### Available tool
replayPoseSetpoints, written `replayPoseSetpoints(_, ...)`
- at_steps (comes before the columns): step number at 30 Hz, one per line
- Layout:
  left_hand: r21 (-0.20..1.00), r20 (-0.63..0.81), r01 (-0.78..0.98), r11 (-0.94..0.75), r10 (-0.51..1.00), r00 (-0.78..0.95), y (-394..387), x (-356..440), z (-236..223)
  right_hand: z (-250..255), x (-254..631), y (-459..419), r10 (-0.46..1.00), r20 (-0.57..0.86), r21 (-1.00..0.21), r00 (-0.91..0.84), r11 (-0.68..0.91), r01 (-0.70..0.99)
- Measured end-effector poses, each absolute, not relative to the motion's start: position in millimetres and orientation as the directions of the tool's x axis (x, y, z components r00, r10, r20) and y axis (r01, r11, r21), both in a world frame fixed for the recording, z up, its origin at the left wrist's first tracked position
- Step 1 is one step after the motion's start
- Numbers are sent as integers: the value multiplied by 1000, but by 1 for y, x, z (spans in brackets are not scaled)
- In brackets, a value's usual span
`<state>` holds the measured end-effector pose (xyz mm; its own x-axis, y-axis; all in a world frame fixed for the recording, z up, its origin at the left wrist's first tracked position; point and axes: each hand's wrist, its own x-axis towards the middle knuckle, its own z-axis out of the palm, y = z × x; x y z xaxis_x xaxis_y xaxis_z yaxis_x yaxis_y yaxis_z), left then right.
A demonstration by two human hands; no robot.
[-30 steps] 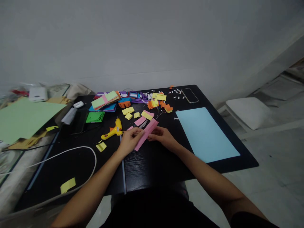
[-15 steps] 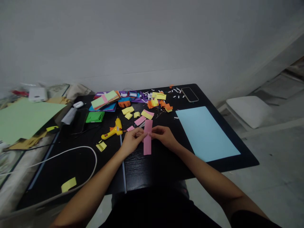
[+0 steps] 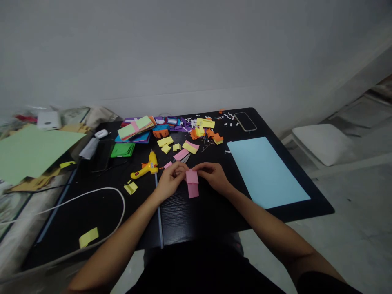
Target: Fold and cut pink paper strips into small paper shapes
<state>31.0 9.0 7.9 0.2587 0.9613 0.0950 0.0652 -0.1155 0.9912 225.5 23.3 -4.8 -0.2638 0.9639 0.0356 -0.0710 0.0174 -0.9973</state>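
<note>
A pink paper strip (image 3: 192,183) hangs between my hands over the front middle of the black table, its upper part folded down over the lower. My left hand (image 3: 172,178) pinches the fold at its left end. At the right end of the fold, my right hand (image 3: 213,176) grips with thumb and index finger. Just beyond the hands lie pink paper pieces (image 3: 181,154) and scissors (image 3: 185,158), whose handles are hidden. To the left of my left hand rests a yellow hot glue gun (image 3: 145,166).
A light blue sheet (image 3: 268,173) lies at the right, with a phone (image 3: 245,121) behind it. Yellow and orange paper pieces (image 3: 217,139) and white scraps litter the back. A paper stack (image 3: 136,128) sits back left. A white cable (image 3: 123,204) loops at the left.
The pink strip, held out flat and long before, is now folded over at the top. My hands have stayed nearly in place, with the fingers shifted to the fold.
</note>
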Motion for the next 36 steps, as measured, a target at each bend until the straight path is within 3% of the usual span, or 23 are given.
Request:
replayPoseSetpoints(10, 973, 112, 160, -165, 949, 294, 5, 27, 12, 1, 229, 18, 947, 214, -974, -241, 224, 17)
replayPoseSetpoints(16, 983, 94, 140, -122, 978, 187, 2, 33, 5, 1, 226, 14, 916, 317, -935, -245, 345, 82)
replayPoseSetpoints(24, 954, 144, 238, -180, 977, 160, 1, 34, 8, 2, 226, 11, 958, 154, -987, -241, 139, -80)
replayPoseSetpoints(29, 950, 168, 237, -205, 971, 168, 1, 33, 5, 1, 224, 15, 956, 88, -993, -280, 107, 56)
replayPoseSetpoints(36, 961, 158, 201, -192, 973, 171, 0, 33, 5, -2, 224, 14, 966, 113, -981, -231, 146, 129)
